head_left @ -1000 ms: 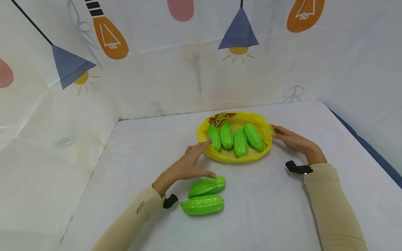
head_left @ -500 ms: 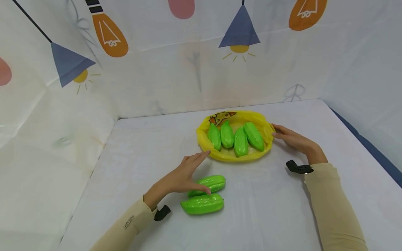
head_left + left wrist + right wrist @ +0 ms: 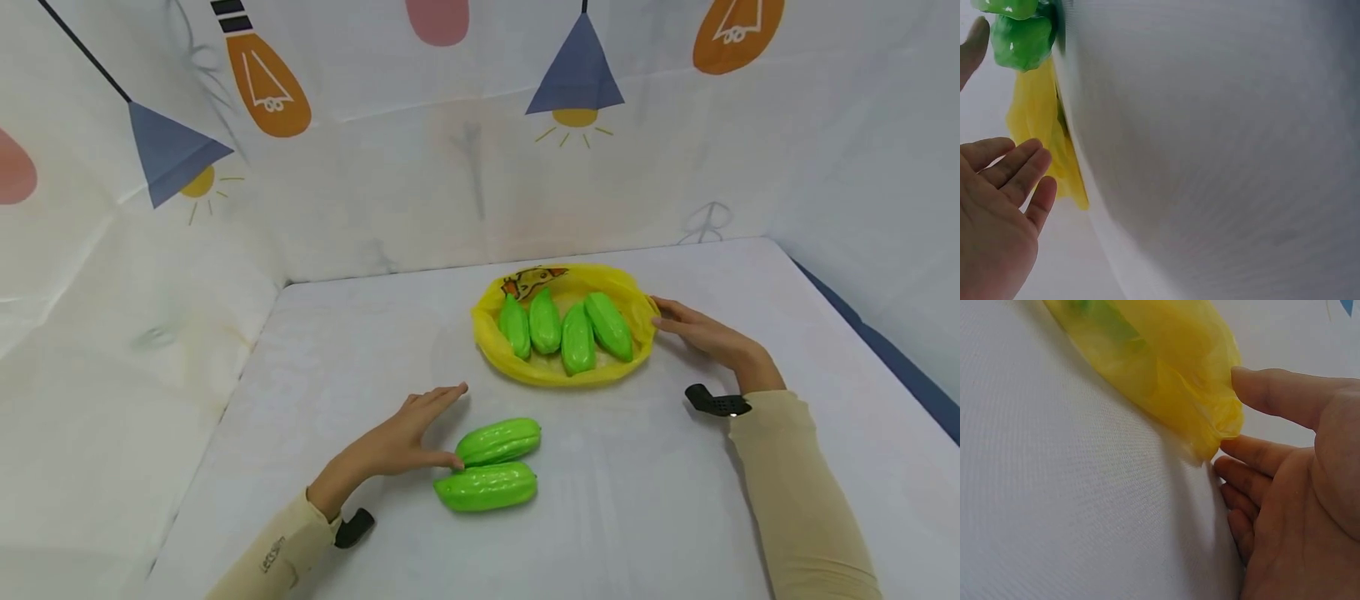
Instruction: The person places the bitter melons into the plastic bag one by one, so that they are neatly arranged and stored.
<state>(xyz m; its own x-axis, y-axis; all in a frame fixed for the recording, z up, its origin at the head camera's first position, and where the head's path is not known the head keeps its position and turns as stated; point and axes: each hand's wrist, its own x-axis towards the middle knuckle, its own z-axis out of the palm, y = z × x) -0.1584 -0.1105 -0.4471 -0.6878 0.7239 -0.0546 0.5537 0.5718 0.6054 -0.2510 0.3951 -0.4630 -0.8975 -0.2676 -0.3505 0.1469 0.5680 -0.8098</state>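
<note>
Two glossy green gourds, like plastic bitter melons, lie on the white table: the upper gourd (image 3: 498, 441) and the lower gourd (image 3: 486, 487) side by side. My left hand (image 3: 393, 437) is spread just left of them, its thumb tip overlapping their left ends in the head view and nothing held. A yellow plastic bag (image 3: 525, 372), rim rolled open, contains several more such gourds (image 3: 578, 340). At its right edge my right hand (image 3: 701, 335) touches the plastic with thumb and fingertips. In the right wrist view, the bag's crumpled corner (image 3: 1207, 434) lies between thumb and index finger.
A white cloth wall (image 3: 360, 192) printed with lamps and bulbs stands behind the table (image 3: 637, 500) and along the left. The table's right edge runs beside a blue strip (image 3: 885, 342). Black wrist cameras (image 3: 355, 527) sit on both wrists.
My left hand has drawn back from the bag's left rim, down and to the left, away from over the gourds. The right hand, the bag and the gourds have stayed in place.
</note>
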